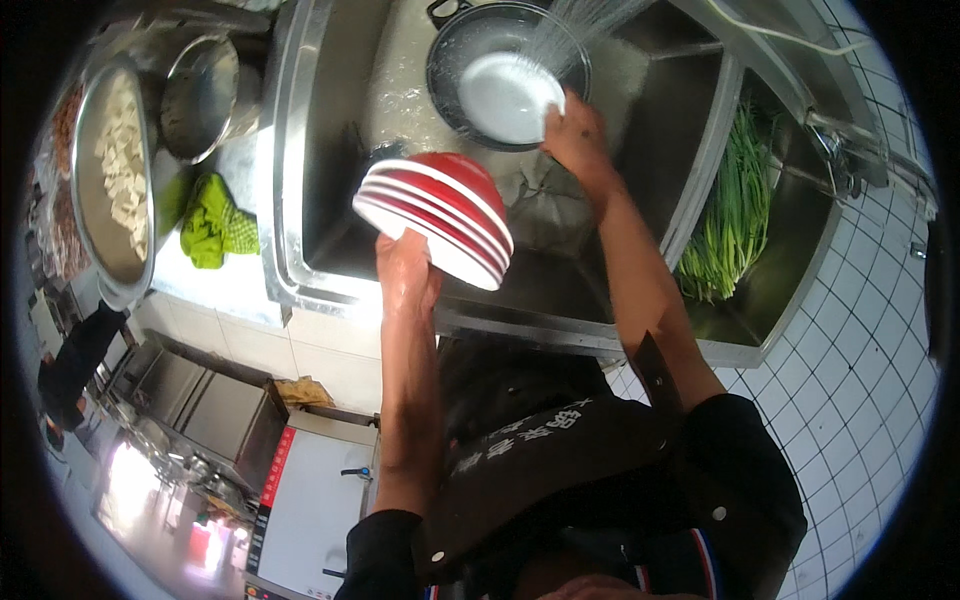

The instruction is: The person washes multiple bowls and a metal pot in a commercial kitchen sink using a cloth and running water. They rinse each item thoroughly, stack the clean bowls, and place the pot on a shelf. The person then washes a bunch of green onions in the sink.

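A tilted stack of several red bowls with white rims and white insides (442, 217) is gripped from below by my left hand (405, 266). My right hand (577, 139) pinches the rim of a white bowl (506, 94), which sits inside or just over a dark round pan (442, 64) with a side handle. Spraying water (581, 30) falls on the pan and the white bowl. All of this is over a stainless steel sink basin (341, 135) with water in its far part. A greyish cloth-like thing (551, 191) lies on the basin bottom.
Green onions (731, 210) lie in the right-hand basin, beside a metal tap (832, 146). Left of the sink are a green cloth (214, 225), a metal pot (199, 97) and a long basin of pale cubed food (120, 165). Another person's dark sleeve (79, 364) shows at far left.
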A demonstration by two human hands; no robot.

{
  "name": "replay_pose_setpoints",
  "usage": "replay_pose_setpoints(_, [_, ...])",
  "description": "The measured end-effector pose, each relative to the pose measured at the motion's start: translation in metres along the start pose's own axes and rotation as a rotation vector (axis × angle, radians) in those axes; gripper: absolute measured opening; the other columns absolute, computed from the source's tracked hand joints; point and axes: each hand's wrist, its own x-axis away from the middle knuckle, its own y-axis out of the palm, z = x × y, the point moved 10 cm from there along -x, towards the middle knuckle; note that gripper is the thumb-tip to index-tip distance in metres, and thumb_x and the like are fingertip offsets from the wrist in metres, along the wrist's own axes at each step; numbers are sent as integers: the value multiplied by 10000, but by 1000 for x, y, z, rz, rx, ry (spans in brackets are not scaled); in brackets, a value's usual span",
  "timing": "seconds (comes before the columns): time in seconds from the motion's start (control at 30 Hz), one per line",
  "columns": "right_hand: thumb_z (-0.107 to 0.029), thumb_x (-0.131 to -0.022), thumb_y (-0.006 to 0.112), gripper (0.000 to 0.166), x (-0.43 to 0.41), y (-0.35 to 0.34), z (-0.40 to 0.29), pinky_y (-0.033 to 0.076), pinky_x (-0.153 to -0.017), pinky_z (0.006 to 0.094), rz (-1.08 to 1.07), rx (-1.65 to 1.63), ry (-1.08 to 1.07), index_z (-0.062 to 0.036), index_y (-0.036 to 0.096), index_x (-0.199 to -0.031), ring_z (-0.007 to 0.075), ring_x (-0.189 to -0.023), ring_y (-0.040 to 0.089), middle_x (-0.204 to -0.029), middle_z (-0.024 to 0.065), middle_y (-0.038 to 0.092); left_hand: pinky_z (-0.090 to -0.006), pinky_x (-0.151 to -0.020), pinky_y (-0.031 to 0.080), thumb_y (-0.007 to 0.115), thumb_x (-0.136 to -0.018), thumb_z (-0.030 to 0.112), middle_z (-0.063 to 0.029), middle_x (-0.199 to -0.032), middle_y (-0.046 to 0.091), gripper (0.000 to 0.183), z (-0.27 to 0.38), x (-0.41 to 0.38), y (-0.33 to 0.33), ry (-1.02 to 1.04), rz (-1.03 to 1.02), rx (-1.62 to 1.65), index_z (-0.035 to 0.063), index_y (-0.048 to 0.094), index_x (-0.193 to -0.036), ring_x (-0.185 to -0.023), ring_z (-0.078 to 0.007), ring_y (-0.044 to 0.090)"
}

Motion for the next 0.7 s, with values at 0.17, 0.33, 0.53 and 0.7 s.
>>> replay_pose_setpoints(0.17, [-197,-953,545,335,28,-76,-37,553,-600,379,-61,-171,-18,56,604,-1165,213,-613,674,-886,212,699,-373,-727,645,609,-993,236,-141,-1059,709,365,-19,-9,-4,-115,-262,337,-18,587,-1254,-874,-222,719])
replay_pose_setpoints(0.33, [-146,-908,589,331,15,-57,47,535,-525,332,-287,-681,357,46,583,-1178,215,-600,686,-855,202,689,-371,-782,618,603,-994,244,-132,-1159,676,397,-23,-2,43,-185,-568,461,-4,558,-1301,-955,-235,694])
replay_pose_setpoints(0.53, [-73,-847,523,529,87,-108,-91,498,-959,483,24,-59,-395,22,495,-1367,454,-1084,621,-1188,284,627,-340,-934,516,694,-935,169,-137,-1174,673,418,-46,-31,2,-92,-258,-89,-66,583,-1263,-1075,-215,646])
replay_pose_setpoints(0.7, [-84,-855,515,561,117,-138,-125,521,-934,469,149,73,-521,-1,460,-1407,446,-1109,619,-1268,267,590,-327,-899,518,689,-943,130,-116,-1152,676,349,-15,-2,15,63,-367,-32,-56,607,-1226,-1010,-180,644])
